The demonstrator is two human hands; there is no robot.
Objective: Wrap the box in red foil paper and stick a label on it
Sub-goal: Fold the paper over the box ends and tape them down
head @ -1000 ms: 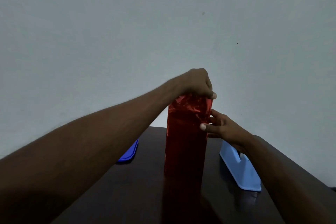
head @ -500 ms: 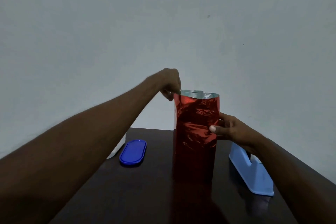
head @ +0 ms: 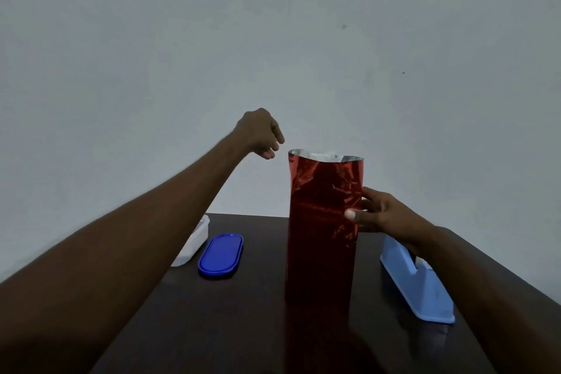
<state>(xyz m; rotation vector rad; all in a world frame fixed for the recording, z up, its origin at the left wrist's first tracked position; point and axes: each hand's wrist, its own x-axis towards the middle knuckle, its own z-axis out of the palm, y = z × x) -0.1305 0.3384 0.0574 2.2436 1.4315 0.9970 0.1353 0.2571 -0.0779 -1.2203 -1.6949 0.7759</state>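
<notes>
Foil-wrapped box (head: 323,222) stands upright on the dark table (head: 243,313), its silver-lined top edge open. Right hand (head: 379,215) grips its right side, thumb on the front face. Left hand (head: 261,133) hovers just left of the top edge, fingers loosely curled, holding nothing. Blue lid (head: 221,255) lies below the left hand; light-blue tape dispenser (head: 416,282) sits under the right wrist.
</notes>
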